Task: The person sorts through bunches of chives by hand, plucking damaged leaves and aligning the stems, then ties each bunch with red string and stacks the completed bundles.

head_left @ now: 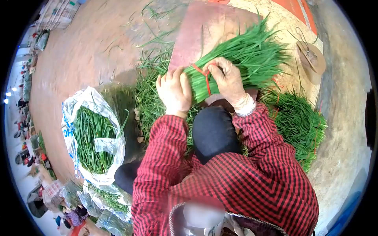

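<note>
A thick bundle of garlic chives (248,53) lies across the front of the board, leaf tips to the right and pale stem ends to the left. Around its stems runs a red tie (208,80). My left hand (175,89) grips the bundle at the stem ends, its fingers bent over them. Between the thumb and fingers of my right hand (227,80), an end of the red tie is pinched above the stems. Part of the bundle's underside is hidden by my right hand and knee.
Tied chives (295,128) are piled at my right. A white plastic bag (94,133) full of loose chives stands at my left. Loose leaves (151,92) litter the floor beside the board (189,35). A brown roll (311,57) sits on the board's right side.
</note>
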A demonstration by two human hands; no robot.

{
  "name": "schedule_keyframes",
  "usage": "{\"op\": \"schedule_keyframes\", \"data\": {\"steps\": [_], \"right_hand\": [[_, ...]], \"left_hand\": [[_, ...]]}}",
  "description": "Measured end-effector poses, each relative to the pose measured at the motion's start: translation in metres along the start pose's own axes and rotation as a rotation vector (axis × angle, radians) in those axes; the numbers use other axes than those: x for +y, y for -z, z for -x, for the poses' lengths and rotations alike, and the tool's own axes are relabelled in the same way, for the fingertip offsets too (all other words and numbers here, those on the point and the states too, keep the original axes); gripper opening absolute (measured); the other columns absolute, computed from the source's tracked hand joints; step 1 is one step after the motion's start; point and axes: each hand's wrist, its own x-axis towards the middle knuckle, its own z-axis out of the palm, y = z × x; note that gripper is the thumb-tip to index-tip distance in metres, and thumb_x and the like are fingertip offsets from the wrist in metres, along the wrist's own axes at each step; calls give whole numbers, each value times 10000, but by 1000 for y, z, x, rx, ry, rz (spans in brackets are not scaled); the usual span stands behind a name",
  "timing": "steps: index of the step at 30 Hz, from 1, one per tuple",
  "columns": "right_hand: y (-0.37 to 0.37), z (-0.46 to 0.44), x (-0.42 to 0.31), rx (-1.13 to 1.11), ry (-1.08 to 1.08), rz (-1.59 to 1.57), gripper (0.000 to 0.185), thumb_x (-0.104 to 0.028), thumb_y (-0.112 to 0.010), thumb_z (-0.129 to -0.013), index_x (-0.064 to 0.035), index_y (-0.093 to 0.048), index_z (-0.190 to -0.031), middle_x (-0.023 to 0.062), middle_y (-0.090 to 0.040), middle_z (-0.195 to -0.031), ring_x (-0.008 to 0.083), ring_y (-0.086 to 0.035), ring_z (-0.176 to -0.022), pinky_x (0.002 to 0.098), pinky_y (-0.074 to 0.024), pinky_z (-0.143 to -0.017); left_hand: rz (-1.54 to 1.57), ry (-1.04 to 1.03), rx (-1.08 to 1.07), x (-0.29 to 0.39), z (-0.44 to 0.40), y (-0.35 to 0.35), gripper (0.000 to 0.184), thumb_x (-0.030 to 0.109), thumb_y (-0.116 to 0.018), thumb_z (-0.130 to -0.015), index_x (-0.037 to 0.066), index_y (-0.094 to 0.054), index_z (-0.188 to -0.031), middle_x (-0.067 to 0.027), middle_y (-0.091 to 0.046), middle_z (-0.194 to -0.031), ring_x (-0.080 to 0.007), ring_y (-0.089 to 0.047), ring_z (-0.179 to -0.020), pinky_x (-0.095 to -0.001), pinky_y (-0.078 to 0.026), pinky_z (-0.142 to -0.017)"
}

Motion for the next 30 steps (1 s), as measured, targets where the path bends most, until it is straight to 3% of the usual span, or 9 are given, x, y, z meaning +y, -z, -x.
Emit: {"op": "schedule_keyframes", "data": {"steps": [6,9,12,17,19,20,25,29,30], "right_hand": [[7,9,-12,-15,136,53,34,-33,-588,-936,-16,-608,-957,57,-638,-870,164,-606,-821,294,-490,-755],[9,16,-21,-50,124,37,36,-30,-602,-914,-29,-596,-949,79,-619,-864,209,-604,-807,312,-493,-754],[6,23,-27,-33,276,189,108,-156,-644,-884,-59,-605,-914,113,-597,-833,322,-602,-806,394,-484,-719],[0,-3,-13,39,490,525,122,-171,-584,-883,-70,-647,-911,121,-624,-874,327,-615,-847,430,-503,-713],[-11,-39,4,146,-48,189,168,-198,-588,-899,-39,-642,-902,172,-643,-814,355,-634,-760,416,-509,-685],[-16,-54,18,181,-18,134,176,-196,-590,-905,-25,-629,-915,181,-644,-794,368,-633,-731,407,-504,-667],[-10,-60,-23,157,77,-181,199,-160,-578,-942,5,-645,-854,43,-654,-762,169,-611,-706,308,-487,-679],[42,13,-32,-589,-489,-249,254,-238,-599,-964,10,-650,-951,59,-659,-901,112,-602,-869,272,-482,-761],[35,30,-14,-533,-516,-143,299,-265,-612,-958,10,-610,-1075,78,-646,-997,124,-593,-941,280,-477,-818]], "left_hand": [[324,-18,-275,-9,-14,33,445,399,-498,-968,42,-625,-1203,-157,-658,-1106,-329,-586,-1099,-489,-301,-1070],[-42,-243,-328,8,-24,65,1045,610,-759,-664,28,-375,-1442,-207,-465,-1406,-329,-417,-1338,-571,-183,-1127],[-196,-324,-467,30,-24,55,1300,626,-793,-565,62,-131,-1532,-192,-242,-1561,-333,-292,-1425,-608,-157,-1132],[-79,-227,-496,35,-10,22,1157,483,-824,-571,43,-260,-1480,-198,-517,-1289,-335,-534,-1195,-499,-368,-1058],[-141,-113,-578,47,-19,30,998,431,-817,-591,28,-369,-1387,-188,-596,-1116,-327,-629,-994,-453,-488,-896],[-142,-134,-472,44,-20,26,896,399,-813,-598,34,-417,-1314,-174,-622,-989,-323,-651,-872,-448,-520,-773],[242,34,-644,6,-43,29,991,440,-829,-600,13,-420,-1395,-220,-657,-1047,-335,-661,-942,-412,-521,-833],[837,267,-789,-33,-51,10,775,279,-852,-681,-8,-515,-1316,-147,-669,-1100,-209,-650,-978,-334,-507,-870],[1038,352,-796,-39,-49,4,667,166,-843,-717,-20,-542,-1283,-92,-665,-1096,-157,-622,-971,-314,-496,-885]]}}
